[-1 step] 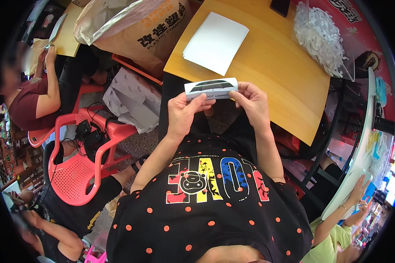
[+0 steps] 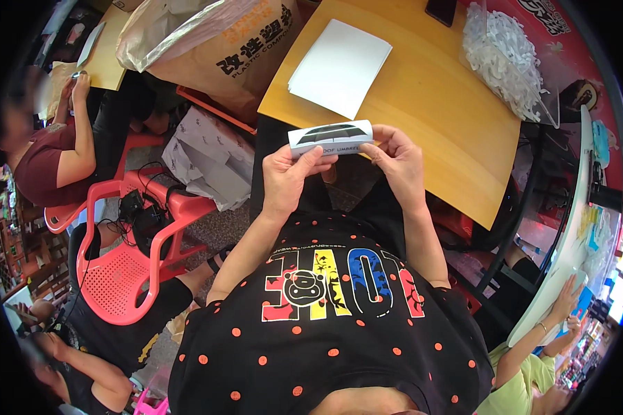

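My left hand [image 2: 291, 176] and my right hand [image 2: 394, 160] hold a small white folded card [image 2: 331, 136] with a dark printed shape, one hand at each end. They hold it level just in front of the near edge of a yellow wooden table [image 2: 436, 117]. My left thumb lies on the card's lower left corner. My right fingers pinch its right end. A stack of white sheets [image 2: 339, 66] lies on the table just beyond the card.
A clear bag of white plastic pieces [image 2: 505, 55] sits at the table's far right. A large brown sack [image 2: 214, 41] and a white bag [image 2: 211, 162] stand to the left. A red plastic chair [image 2: 118, 277] is at lower left. Other people sit at left [image 2: 45, 162] and lower right [image 2: 526, 387].
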Tool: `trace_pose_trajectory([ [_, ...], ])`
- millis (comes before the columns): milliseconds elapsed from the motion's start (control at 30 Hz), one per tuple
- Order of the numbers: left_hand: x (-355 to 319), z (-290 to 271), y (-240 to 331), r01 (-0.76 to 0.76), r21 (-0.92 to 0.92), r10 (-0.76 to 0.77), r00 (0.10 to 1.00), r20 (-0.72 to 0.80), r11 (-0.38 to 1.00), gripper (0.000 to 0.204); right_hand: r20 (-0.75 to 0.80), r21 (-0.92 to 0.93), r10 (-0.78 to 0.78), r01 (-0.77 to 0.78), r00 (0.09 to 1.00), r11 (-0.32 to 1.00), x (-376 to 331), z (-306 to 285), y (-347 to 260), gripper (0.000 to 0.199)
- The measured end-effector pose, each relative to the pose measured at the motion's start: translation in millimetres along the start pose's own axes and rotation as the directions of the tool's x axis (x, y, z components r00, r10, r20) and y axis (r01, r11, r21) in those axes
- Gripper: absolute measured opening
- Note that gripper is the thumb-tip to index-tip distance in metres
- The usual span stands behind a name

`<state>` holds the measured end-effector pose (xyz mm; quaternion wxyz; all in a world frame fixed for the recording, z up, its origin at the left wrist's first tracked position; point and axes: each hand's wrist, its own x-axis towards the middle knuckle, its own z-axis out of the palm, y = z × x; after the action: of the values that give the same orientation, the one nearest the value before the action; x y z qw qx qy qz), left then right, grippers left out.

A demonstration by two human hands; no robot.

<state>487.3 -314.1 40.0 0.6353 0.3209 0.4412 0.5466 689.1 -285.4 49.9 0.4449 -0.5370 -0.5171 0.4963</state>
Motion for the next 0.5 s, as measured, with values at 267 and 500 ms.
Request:
trace_pose_trajectory([
  [267,-3.7,-0.6,0.4,-0.344,0.342,0.333,0.938,0.090,0.875,0.018,0.146,-0.489,-0.477,0.482,0.867,0.727,-4.2,-5.6,-14.2,0.022],
  [500,-7.9,13.4,33.2,-0.450,0.604,0.424,0.884,0.196,0.658,0.016,0.335,-0.457,-0.568,0.657,0.752,0.600,3.4,-17.3,-7.5,0.021],
])
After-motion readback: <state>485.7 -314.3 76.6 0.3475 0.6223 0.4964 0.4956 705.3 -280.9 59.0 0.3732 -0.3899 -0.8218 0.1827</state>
